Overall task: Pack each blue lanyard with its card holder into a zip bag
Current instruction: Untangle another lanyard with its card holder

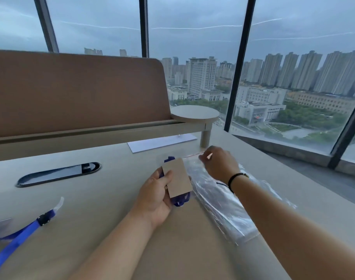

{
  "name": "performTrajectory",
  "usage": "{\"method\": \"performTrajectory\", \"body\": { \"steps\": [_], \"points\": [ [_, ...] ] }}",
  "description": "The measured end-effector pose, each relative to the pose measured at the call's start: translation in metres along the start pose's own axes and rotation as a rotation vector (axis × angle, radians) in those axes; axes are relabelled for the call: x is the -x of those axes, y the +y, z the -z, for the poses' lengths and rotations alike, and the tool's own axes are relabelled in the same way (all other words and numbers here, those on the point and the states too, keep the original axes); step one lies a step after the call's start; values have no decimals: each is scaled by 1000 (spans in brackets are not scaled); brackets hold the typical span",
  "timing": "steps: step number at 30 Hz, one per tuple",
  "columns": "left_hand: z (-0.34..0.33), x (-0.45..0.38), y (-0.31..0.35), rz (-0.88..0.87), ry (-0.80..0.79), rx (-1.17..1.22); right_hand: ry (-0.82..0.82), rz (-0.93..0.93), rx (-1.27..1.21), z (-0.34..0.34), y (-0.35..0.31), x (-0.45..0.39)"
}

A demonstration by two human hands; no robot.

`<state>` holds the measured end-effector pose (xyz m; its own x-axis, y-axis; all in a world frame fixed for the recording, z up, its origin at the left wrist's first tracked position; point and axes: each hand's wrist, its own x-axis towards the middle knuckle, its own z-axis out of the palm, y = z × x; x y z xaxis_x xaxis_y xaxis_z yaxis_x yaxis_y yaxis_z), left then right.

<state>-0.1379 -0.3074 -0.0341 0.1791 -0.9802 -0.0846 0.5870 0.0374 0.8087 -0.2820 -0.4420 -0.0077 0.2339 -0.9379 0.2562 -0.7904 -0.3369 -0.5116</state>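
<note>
Nearest, a second blue lanyard (pixel 21 235) lies left of the zip bags (pixel 223 201). Just left of the bags, the left hand (pixel 156 197) grips a card holder (pixel 177 179) with its wrapped blue lanyard (pixel 180 201). At their far edge, the right hand (pixel 220 163) pinches the top bag's mouth.

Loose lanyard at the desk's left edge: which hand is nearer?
Left. The left hand is right of the loose lanyard, mid-desk; the right hand is farther right, at the zip bag.
</note>
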Motion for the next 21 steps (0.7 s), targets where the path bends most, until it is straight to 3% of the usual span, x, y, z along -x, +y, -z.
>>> {"method": "performTrajectory", "body": {
  "steps": [3, 7, 9, 21],
  "points": [
    [6, -5, -3, -10, -34, 26, -32, 34, 160, -12, 20, -37],
    [11, -10, -5, 20, -41, 36, -293, 42, 237, -28, 27, -74],
    [13, -13, -6, 33, -31, 70, -348, 45, 241, -31, 28, -86],
    [11, -5, 1, -6, -40, 89, -219, 146, 267, -6, 14, -74]
  ]
}}
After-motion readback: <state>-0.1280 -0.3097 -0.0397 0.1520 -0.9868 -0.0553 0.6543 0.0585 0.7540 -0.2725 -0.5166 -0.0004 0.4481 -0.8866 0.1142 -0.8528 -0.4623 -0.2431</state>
